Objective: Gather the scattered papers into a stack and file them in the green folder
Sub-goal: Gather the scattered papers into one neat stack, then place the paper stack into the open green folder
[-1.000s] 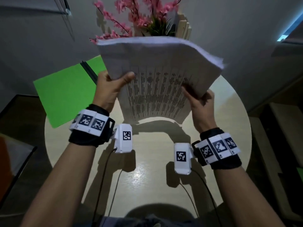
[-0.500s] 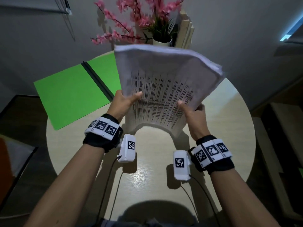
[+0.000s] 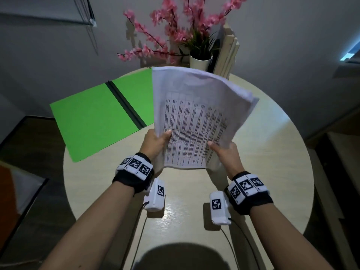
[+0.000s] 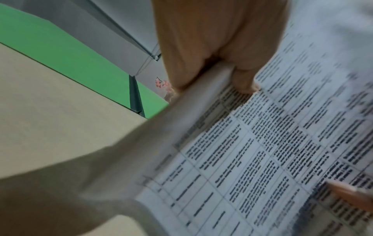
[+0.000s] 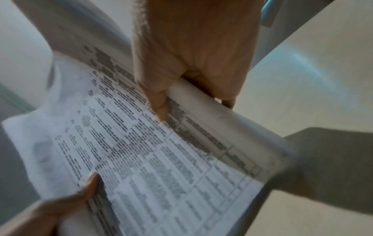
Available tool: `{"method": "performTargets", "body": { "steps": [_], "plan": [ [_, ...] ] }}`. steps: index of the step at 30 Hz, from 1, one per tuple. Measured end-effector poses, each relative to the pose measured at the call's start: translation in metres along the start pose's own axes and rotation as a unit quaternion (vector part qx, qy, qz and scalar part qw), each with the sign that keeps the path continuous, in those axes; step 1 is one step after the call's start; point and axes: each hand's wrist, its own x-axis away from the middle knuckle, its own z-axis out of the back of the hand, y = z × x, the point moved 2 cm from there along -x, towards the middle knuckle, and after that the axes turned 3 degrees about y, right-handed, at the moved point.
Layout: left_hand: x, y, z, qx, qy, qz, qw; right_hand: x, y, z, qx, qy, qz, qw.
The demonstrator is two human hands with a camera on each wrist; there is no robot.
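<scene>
Stack (image 3: 194, 117) held up over the table (image 3: 263, 162), right of the open folder (image 3: 93, 117). Left hand (image 3: 155, 142) and right hand (image 3: 227, 152) pinching its near side edges. Thick, floppy, prone to fanning; best gripped by both sides.

Both bare forearms are wearing black wrist straps (image 3: 134, 180) with white checker-marker blocks (image 3: 245, 187), plus white camera pods (image 3: 157, 195) trailing thin black cables (image 3: 140, 230).

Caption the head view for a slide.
Both hands, left and right, hold a printed paper stack above a round table, green folder open alongside.
</scene>
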Motion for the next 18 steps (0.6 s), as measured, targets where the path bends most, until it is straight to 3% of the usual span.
{"method": "performTargets", "body": {
  "steps": [3,5,9,13,18],
  "plan": [
    [-0.009,0.004,0.025,0.006,0.073,-0.011,0.997,-0.004,-0.009,-0.015,0.045,-0.062,0.033,0.997],
    [-0.018,0.003,0.054,0.003,0.154,0.001,0.988,-0.012,-0.015,-0.031,0.078,-0.115,0.044,0.989],
    [-0.034,-0.003,0.132,0.001,0.317,0.017,0.948,-0.037,-0.023,-0.08,0.232,-0.248,0.067,0.938],
    [-0.029,-0.012,0.191,0.008,0.383,0.058,0.922,-0.069,-0.029,-0.135,0.309,-0.201,0.111,0.923],
    [-0.024,-0.04,0.23,0.035,0.392,0.137,0.909,-0.089,-0.025,-0.204,0.372,-0.195,0.138,0.897]
  ]
}}
